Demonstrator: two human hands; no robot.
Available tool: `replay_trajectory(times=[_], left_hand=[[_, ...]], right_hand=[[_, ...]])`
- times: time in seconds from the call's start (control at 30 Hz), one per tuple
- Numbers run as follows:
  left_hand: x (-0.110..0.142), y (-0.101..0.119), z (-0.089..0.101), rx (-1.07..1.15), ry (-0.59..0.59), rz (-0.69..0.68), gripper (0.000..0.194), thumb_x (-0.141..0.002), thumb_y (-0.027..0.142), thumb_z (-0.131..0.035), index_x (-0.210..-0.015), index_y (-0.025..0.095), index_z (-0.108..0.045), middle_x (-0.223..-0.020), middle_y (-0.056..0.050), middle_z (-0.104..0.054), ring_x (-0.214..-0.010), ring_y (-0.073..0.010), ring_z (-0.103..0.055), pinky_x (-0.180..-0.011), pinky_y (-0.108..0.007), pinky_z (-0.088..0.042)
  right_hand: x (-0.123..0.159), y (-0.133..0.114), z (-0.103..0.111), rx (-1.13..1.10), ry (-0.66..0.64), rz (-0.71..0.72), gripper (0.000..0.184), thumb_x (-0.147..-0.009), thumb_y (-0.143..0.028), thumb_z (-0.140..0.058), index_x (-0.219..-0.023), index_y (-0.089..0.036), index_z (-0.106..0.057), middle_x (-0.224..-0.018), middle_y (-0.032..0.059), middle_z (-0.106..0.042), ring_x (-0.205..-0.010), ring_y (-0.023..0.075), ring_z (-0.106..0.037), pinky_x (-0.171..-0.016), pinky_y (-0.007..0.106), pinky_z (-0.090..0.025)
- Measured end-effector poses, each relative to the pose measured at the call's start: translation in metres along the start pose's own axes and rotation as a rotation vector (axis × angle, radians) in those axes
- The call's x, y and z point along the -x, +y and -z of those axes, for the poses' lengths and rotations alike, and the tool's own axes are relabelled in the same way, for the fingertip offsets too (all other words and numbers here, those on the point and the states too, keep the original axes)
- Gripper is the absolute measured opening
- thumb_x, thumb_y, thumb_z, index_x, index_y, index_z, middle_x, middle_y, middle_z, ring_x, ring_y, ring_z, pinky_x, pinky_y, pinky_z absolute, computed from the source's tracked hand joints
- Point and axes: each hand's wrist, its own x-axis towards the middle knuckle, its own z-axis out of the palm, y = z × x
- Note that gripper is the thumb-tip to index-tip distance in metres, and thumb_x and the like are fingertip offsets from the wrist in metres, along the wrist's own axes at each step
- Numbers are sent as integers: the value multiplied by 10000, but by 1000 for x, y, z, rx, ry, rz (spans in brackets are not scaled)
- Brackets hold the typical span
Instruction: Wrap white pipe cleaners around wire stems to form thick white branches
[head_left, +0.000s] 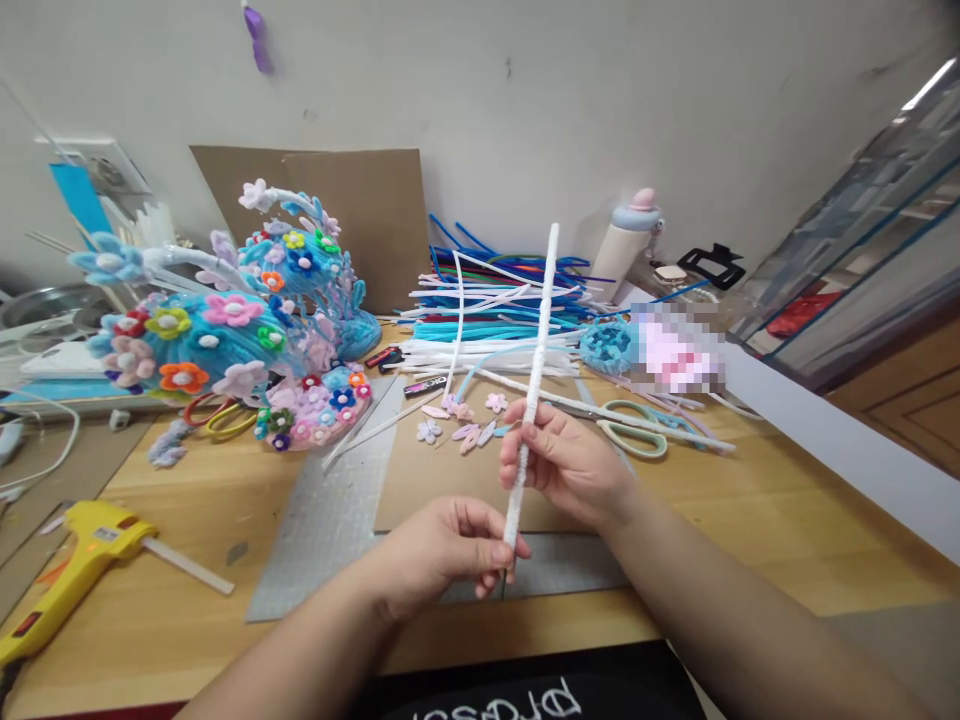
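A long white fuzzy stem (544, 320), apparently wrapped in pipe cleaner, stands nearly upright in front of me, leaning a little right at the top. My left hand (457, 550) pinches its lower end, where a thin dark tip sticks out below. Higher up, my right hand (562, 460) closes thumb and fingers around the stem's lower half. Small pink and lilac pipe-cleaner petals and flowers (466, 436) lie behind my hands on a brown cardboard sheet (420, 490). That sheet rests on a grey cutting mat (300, 540).
Finished blue flower-covered pieces (202, 335) stand at left, near a yellow glue gun (105, 530). Bundles of pipe cleaners (487, 355) lie at the back. Green-handled scissors (637, 435) lie at right, with a bottle (626, 245) behind. A white panel (832, 440) borders the right side.
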Motion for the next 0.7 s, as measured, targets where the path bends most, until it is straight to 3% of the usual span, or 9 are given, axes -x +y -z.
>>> replay_trajectory(times=[0.27,0.47,0.53,0.7], left_hand=[[-8,-8,3,-112,264,-83,243,-603,337,-769,-682,130,-670,-531,22,-597,-425,-61,-440,-455,-205,-314],[-12,-5,-2,-254,525,-131,168,-579,260,-740,-633,120,-664,-500,19,-575,-436,-77,-428,-471,-222,-292],[-14,-6,-3,-245,539,-146,162,-567,248,-740,-619,121,-655,-498,21,-570,-439,-75,-422,-475,-222,-294],[-15,-11,-1,-176,411,-127,230,-570,320,-741,-634,130,-628,-529,18,-585,-415,-64,-413,-451,-216,-294]], right_hand=[[-1,7,-1,61,215,8,229,-750,-262,-715,-903,-192,-560,-714,8,-711,-675,142,-688,-656,284,-577],[-2,11,-2,135,267,52,242,-753,-298,-709,-897,-188,-548,-730,16,-707,-671,148,-688,-667,302,-573],[-3,12,-3,142,264,44,257,-744,-311,-715,-895,-188,-547,-724,13,-706,-664,150,-687,-653,299,-571],[-3,11,-3,150,262,4,271,-722,-322,-730,-867,-187,-545,-689,4,-701,-621,145,-677,-602,270,-559]])
